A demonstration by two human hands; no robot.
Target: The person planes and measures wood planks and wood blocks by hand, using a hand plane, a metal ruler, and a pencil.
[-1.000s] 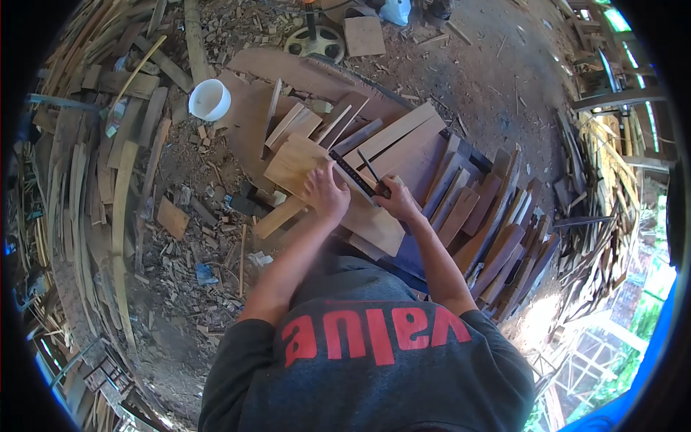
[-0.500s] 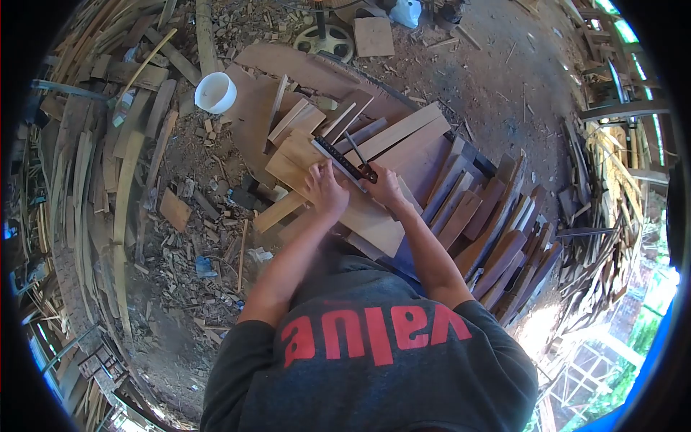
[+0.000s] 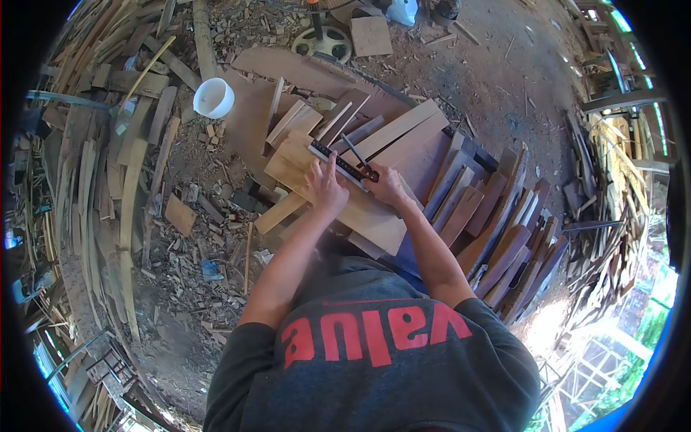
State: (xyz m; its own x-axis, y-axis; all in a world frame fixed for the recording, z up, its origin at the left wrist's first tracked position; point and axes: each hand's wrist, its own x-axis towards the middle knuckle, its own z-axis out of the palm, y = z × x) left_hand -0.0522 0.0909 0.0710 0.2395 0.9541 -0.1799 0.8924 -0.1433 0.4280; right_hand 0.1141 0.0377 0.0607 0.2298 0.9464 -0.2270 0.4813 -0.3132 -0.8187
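Observation:
A pale wooden board [image 3: 374, 217] lies at a slant in front of me, on top of other wood pieces. Across its far part rests a black strip with a row of holes and a light edge [image 3: 338, 161]. My left hand [image 3: 327, 191] is on the board, fingers apart, its index finger stretched out to the strip. At the strip's near right end, my right hand [image 3: 389, 189] is closed around a dark tool with a slim rod [image 3: 354, 148] that points up and left. My fingers hide the tool's lower part, and I cannot tell its kind.
Dark shaped wood pieces [image 3: 497, 248] stand in a row at right. Planks [image 3: 425, 129] lie beyond the board. A white bucket [image 3: 214, 98] stands at left among scraps, near stacked timber strips [image 3: 129, 194]. A round metal base [image 3: 322, 45] is at the back.
My left index finger has straightened and reached forward onto the black strip. My right hand keeps its grip on the tool, nearly in the same place.

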